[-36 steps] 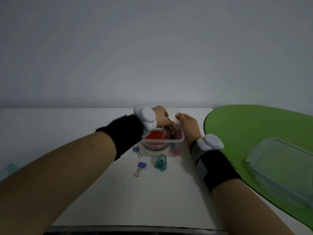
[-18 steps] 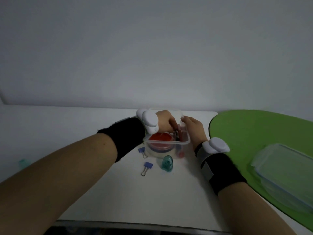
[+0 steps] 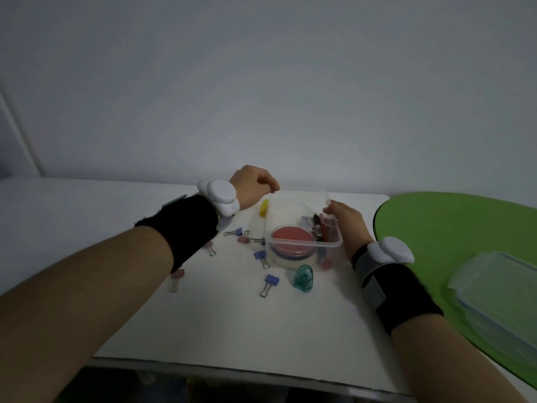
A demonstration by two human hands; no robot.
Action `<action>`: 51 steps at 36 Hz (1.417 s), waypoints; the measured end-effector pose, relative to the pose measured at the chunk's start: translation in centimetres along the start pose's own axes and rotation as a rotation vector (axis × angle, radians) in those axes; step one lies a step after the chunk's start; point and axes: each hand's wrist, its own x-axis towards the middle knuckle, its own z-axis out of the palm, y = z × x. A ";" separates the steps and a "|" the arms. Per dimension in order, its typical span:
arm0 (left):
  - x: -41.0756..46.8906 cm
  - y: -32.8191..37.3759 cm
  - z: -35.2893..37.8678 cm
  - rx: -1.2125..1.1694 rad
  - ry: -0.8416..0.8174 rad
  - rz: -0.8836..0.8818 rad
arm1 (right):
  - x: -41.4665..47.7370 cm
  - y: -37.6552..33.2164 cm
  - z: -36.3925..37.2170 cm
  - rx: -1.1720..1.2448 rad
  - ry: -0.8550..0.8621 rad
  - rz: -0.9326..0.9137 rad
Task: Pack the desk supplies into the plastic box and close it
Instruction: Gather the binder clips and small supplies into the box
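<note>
A clear plastic box point(image 3: 305, 243) stands on the white desk. Inside it lie a round red-topped tin point(image 3: 292, 238) and several pens point(image 3: 318, 225) along the right side. My right hand point(image 3: 345, 221) grips the box's right wall, thumb on the rim. My left hand point(image 3: 252, 187) hovers by the far left corner with fingers curled and nothing visible in them. Loose on the desk left of the box are blue binder clips point(image 3: 271, 281), pink binder clips point(image 3: 176, 275), a small yellow item point(image 3: 264, 207) and a teal dome-shaped object point(image 3: 303, 279).
A green mat point(image 3: 453, 228) covers the desk's right side and carries a clear lidded container point(image 3: 499, 301). The desk's front edge point(image 3: 232, 366) runs below my forearms. A grey wall rises behind the desk.
My left hand has come out of the box and risen to its far left corner. The camera view has shifted, showing more clips on the left. My right hand stays on the box.
</note>
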 end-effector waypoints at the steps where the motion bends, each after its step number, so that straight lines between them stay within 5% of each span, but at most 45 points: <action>1: -0.3 -0.8 -0.6 -0.002 0.016 -0.025 | -0.1 -0.1 0.2 -0.004 -0.006 -0.010; 10: -0.6 -6.5 0.0 0.169 -0.060 -0.197 | -0.1 0.1 0.3 -0.007 0.017 -0.022; 19: 1.7 -5.9 3.7 0.134 -0.126 -0.161 | 0.6 0.6 0.2 0.003 0.037 -0.014; 33: 3.2 -2.3 0.1 0.065 0.328 -0.051 | 0.7 0.8 0.5 0.001 0.054 -0.045; 41: 3.2 4.0 4.3 0.267 -0.028 0.112 | 1.0 0.9 0.3 0.006 0.051 -0.004; 51: 5.1 3.9 7.6 0.467 -0.066 0.096 | 0.7 0.7 0.5 -0.033 0.029 -0.018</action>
